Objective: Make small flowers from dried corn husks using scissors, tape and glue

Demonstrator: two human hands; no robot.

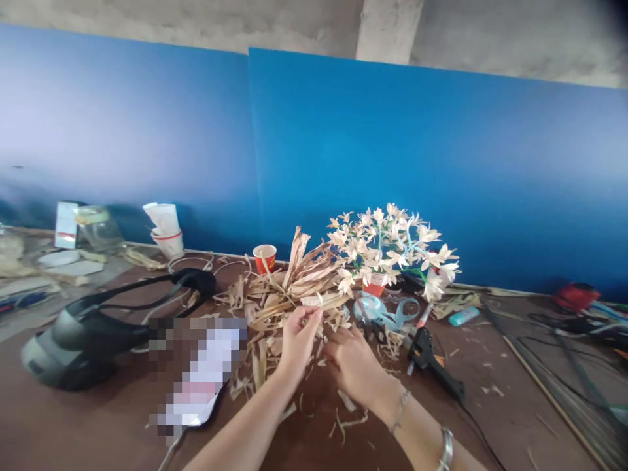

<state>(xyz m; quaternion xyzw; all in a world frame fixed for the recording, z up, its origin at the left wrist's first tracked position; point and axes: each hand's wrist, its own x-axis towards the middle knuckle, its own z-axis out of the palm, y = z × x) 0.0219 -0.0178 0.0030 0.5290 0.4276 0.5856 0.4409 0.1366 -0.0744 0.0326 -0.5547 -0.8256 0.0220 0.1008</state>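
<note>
My left hand (299,337) is pinched, with a small pale strip of dried husk (320,299) showing at its fingertips. Low over the husk scraps, my right hand (352,363) has its fingers curled; whatever they hold is hidden. A heap of dried corn husks (307,275) lies just beyond both hands. Behind it, a bunch of pale handmade flowers (363,245) on green and light blue stems stands in a red-orange paper cup (374,285). To the right of my right hand are a coil of light blue ribbon (405,314) and a black glue gun (432,363).
A grey and black headset (63,347) and a pixelated phone-like object (206,373) with a cable lie left. Another red cup (265,258), a white cup (169,243) and a glass jar (101,229) stand before the blue wall panel (314,144). Long thin rods (554,399) lie right.
</note>
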